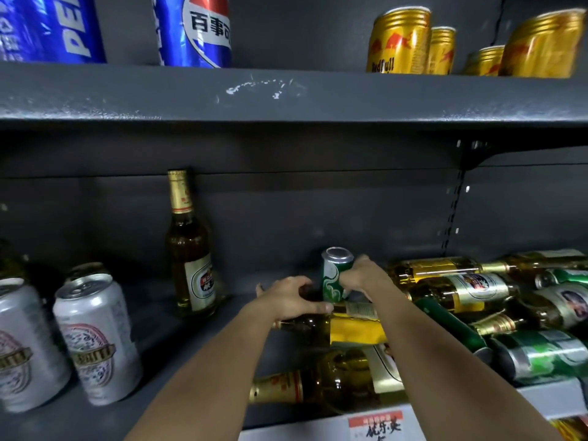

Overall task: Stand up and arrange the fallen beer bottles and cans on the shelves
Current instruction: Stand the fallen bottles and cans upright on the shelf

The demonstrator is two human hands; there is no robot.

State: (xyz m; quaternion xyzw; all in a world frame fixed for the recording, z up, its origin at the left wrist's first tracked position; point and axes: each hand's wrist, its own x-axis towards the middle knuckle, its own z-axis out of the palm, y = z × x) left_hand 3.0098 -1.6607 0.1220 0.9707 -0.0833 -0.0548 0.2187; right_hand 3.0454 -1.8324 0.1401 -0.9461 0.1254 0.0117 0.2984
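On the dark grey metal shelf [133,405], fallen amber glass beer bottles [445,291] lie heaped right of the hands, long axes roughly left-right. The right hand [361,276] grips an upright green aluminium can [334,276]. The left hand [288,299], fingers curled, rests on a fallen gold-labelled bottle [346,329] just below; whether it grips is unclear.

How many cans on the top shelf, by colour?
Blue cans: 2
Gold cans: 4
Total: 6
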